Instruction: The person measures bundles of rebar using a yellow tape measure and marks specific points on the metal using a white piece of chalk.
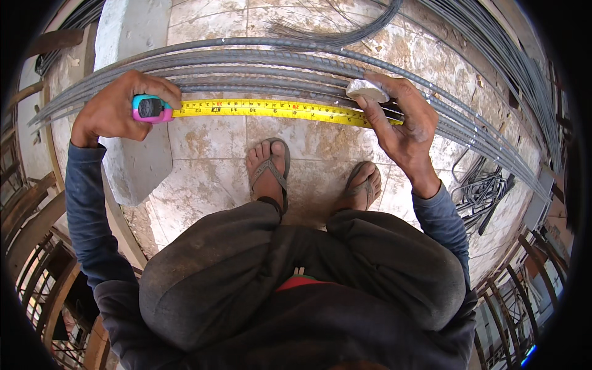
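Observation:
My left hand [114,111] is closed around a teal and pink tape measure [152,110] at the left end of a bundle of ribbed steel bars [259,60]. Its yellow blade [265,109] is drawn out to the right, along the near side of the bars. My right hand [410,120] pinches a chalky white lump [367,91] between thumb and fingers, over the bars. The same hand is at the blade's far end, which its fingers partly hide. Small white marks show on the bars to the right of this hand.
A pale block [135,166] lies under the bars at left. Thin wire [345,38] curves across the tiled floor [206,145] beyond them. Long rods [518,68] lie at far right, bent steel pieces [484,191] nearer. My sandalled feet [269,169] are just before the bars.

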A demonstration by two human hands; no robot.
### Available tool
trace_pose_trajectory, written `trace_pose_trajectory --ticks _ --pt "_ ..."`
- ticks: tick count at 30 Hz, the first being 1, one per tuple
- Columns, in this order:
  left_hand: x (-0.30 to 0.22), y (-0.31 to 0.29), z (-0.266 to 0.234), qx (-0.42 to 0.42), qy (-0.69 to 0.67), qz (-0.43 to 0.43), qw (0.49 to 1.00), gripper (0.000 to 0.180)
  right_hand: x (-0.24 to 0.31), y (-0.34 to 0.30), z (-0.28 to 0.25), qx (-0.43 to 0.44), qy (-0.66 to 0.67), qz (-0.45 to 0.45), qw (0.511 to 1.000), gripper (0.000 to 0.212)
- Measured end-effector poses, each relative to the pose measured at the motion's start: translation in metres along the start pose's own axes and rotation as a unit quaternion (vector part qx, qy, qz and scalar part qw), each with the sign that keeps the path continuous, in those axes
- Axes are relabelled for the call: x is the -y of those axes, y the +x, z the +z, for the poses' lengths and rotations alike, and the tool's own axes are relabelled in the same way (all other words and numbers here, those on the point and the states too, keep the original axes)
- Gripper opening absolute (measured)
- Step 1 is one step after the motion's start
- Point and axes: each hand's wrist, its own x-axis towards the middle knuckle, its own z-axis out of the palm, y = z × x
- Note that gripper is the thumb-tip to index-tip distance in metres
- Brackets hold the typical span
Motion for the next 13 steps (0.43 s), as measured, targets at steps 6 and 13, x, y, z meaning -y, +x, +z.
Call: trace_pose_trajectory --ticks 6,13 --pt "0.005 0.001 0.001 -0.006 0.017 0.012 1.0 0.055 0.003 0.007 -0.006 0.005 -0.013 -0.01 1.0 0.03" --pt "0.004 0.0 0.003 -0.013 -0.01 0.003 1.0 0.054 0.006 0.024 0.0 0.051 -0.002 -0.014 0.999 0.032"
